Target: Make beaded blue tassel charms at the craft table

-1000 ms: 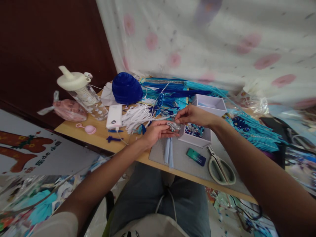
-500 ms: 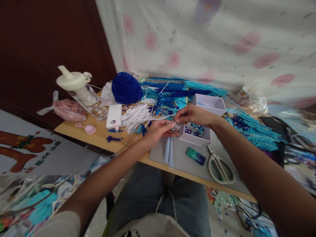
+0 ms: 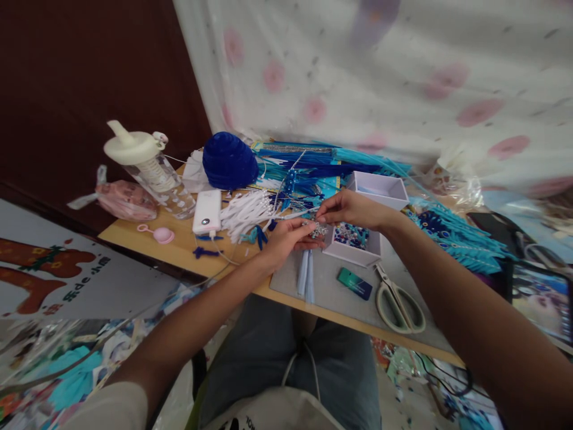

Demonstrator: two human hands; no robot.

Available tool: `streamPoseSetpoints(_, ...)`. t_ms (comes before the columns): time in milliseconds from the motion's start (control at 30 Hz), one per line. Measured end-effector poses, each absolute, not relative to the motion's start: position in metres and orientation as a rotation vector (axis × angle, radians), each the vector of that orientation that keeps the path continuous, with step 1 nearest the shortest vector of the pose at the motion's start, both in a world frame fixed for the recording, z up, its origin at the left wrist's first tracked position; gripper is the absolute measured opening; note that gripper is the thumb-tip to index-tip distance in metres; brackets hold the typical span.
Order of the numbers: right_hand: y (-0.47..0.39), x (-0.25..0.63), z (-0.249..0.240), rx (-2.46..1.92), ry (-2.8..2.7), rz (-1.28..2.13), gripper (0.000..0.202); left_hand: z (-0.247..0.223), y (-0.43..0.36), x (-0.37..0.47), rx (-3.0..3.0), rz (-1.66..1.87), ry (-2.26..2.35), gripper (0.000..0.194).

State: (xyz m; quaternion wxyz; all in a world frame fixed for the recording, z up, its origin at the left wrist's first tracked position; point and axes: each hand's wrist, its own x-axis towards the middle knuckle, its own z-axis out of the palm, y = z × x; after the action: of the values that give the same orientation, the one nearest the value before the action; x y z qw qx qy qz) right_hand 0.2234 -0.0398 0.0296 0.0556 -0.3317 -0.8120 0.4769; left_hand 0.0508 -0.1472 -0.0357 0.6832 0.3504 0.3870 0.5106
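Note:
My left hand (image 3: 293, 236) is closed on a small silvery beaded ornament (image 3: 317, 230), its thumb resting on top. Close against it, my right hand (image 3: 340, 208) pinches at the ornament's upper edge; whatever sits between those fingertips is too small to make out. Two pale blue tassel strips (image 3: 306, 278) lie just below the left hand, and whether they join the ornament is hidden. Beneath my right wrist stands a white box (image 3: 353, 255) holding loose blue, red and silver beads (image 3: 351, 235).
Scissors (image 3: 400, 301) and a green-blue card (image 3: 355, 283) lie near the front edge. Around the hands are white cords (image 3: 246, 214), a power bank (image 3: 207, 213), a blue yarn ball (image 3: 230, 160), a second box (image 3: 380, 186) and turquoise trims (image 3: 470, 239). A bottle (image 3: 152, 173) stands left.
Both hands stay at nearly the same spot with the ornament between them. The view has shifted very slightly; the phone screen at right shows more fully.

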Motion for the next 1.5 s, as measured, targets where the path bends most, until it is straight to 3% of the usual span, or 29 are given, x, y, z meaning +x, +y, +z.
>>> streamPoseSetpoints(333, -0.0404, 0.2226, 0.0297, -0.999, -2.459, 1.441, 0.038, -0.0362, -0.1475, 0.0556, 0.838, 1.175, 0.93, 0.024)
streamPoseSetpoints(600, -0.0391, 0.2252, 0.0274, -0.993, -2.465, 1.437, 0.041, -0.0385, -0.1487, 0.057, 0.817, 1.203, 0.893, 0.012)
streamPoseSetpoints(1267, -0.0425, 0.2277, 0.0285, -0.986, -2.445, 1.427, 0.037, -0.0399, -0.1492, 0.0596, 0.838, 1.176, 0.907, 0.02)
streamPoseSetpoints(1500, -0.0414, 0.2278, 0.0273, -0.994, -2.457, 1.418, 0.038, -0.039, -0.1491, 0.0594, 0.815, 1.175, 0.926, 0.014)
